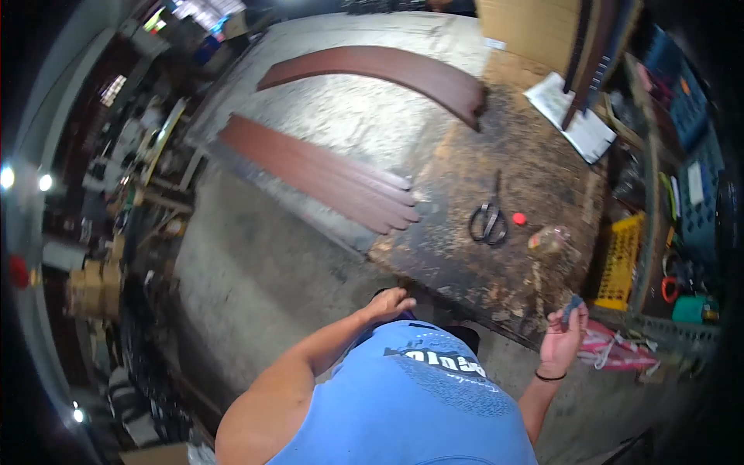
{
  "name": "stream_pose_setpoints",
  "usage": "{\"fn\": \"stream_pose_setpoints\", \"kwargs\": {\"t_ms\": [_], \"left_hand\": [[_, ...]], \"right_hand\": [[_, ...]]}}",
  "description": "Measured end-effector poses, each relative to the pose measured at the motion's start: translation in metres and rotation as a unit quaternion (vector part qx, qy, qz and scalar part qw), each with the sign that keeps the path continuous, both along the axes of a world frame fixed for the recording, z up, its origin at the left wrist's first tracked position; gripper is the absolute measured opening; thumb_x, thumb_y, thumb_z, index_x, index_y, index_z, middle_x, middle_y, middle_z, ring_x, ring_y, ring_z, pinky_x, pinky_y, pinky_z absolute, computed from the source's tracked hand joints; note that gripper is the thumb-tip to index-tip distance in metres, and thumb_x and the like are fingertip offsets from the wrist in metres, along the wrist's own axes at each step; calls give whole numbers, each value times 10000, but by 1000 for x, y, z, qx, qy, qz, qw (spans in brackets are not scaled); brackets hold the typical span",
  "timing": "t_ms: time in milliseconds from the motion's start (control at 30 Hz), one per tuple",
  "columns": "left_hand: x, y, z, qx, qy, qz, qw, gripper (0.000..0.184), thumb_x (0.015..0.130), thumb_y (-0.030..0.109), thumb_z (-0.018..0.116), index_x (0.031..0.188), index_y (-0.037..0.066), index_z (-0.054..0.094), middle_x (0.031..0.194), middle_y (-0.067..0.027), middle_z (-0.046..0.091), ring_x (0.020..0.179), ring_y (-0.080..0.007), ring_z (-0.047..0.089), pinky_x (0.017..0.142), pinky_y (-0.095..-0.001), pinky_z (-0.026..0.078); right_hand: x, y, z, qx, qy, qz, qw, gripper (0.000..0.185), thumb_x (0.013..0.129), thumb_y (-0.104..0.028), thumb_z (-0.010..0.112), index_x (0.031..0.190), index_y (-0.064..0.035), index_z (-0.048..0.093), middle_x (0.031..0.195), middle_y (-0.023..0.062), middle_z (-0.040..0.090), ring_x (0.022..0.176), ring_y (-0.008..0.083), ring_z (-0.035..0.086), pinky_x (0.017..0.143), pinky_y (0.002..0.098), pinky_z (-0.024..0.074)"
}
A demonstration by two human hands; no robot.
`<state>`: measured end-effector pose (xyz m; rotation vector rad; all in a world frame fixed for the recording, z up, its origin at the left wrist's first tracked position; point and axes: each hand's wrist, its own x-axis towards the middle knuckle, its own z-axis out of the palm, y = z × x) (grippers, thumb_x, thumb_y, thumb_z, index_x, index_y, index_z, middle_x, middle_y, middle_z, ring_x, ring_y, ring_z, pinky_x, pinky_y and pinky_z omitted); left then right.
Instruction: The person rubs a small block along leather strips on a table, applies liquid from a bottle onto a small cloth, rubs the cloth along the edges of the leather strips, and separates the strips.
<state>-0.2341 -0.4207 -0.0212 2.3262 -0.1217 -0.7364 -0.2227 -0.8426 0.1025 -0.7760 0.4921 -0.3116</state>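
Observation:
My right hand (563, 345), with a dark band on its wrist, is raised just off the right front corner of the workbench. Its fingers are closed on a small blue-grey piece (572, 308), perhaps a scrap of cloth or sponge. My left hand (386, 304) is low beside the bench's front edge, fingers curled; what they hold, if anything, is hidden. On the bench (465, 275), nearest to both hands, lie black-handled scissors (488, 224), a red cap (519, 218) and a clear plastic container or bag (549, 239).
Brown strips (318, 172) are fanned out along the bench's left edge. A curved stack of brown strips (372, 63) lies farther back. Papers (572, 120) and cardboard (531, 31) are at the back right. A yellow basket (620, 263) and pink-white bag (612, 347) sit at right.

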Motion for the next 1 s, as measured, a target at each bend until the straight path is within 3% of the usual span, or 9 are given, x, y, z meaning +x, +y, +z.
{"fn": "stream_pose_setpoints", "kwargs": {"t_ms": [67,133,233,400,467,633,700,833,1000], "left_hand": [[-48,38,-41,33,244,72,966,931,827,784,527,1441,86,494,1509,-271,374,1420,-431,339,1175,-480,284],[-59,60,-48,1,339,126,932,995,869,770,477,1552,67,310,1598,-226,268,1499,-364,209,1231,-465,144],[-54,75,-31,41,371,63,926,1015,869,769,476,1551,40,295,1619,-221,224,1509,-365,182,1228,-465,150],[-60,142,-58,-91,350,-3,932,899,920,693,471,1511,21,382,1582,-209,326,1484,-335,266,1211,-445,214],[-65,171,-66,-280,407,-9,869,770,965,609,475,1460,20,470,1526,-187,432,1426,-307,380,1174,-414,288],[-70,245,-21,-226,404,63,884,692,971,581,486,1395,39,560,1419,-150,557,1278,-258,528,1074,-414,411],[-69,273,-5,-107,282,56,952,626,973,544,518,1303,25,633,1291,-165,642,1182,-257,594,1009,-391,463],[-54,305,4,-216,166,190,943,457,962,415,606,1150,6,687,1079,-111,720,1014,-212,665,914,-348,514],[-18,303,8,-149,-38,271,950,369,932,294,644,1182,25,678,1103,-148,714,1005,-249,690,894,-357,532]], "right_hand": [[17,3,4,-17,-8,23,1000,176,1002,-131,588,1171,-80,600,937,49,642,799,153,614,711,316,515],[31,13,15,-27,-55,55,997,191,1006,-139,584,1187,-77,597,938,52,636,814,150,605,719,314,514],[46,46,27,-37,-80,78,993,195,1015,-152,572,1193,-76,595,944,52,627,811,152,592,717,313,510],[60,142,27,-37,-66,110,991,198,1007,-145,577,1196,-87,590,933,41,615,781,151,581,692,322,490],[60,199,29,-33,-66,118,990,191,1001,-132,578,1187,-89,587,920,38,611,772,150,577,680,325,484],[62,337,37,29,-37,198,979,202,988,-124,597,1185,-80,587,911,54,630,762,168,597,662,337,501],[67,375,47,32,-37,218,975,198,988,-128,600,1178,-71,591,913,60,638,757,171,606,664,339,511],[79,425,85,-14,-45,265,963,215,979,-114,602,1175,-27,603,918,68,644,737,175,627,683,329,543],[103,436,73,-1,-59,279,959,179,957,-49,605,1134,-44,631,954,57,675,732,162,663,659,314,589]]}}
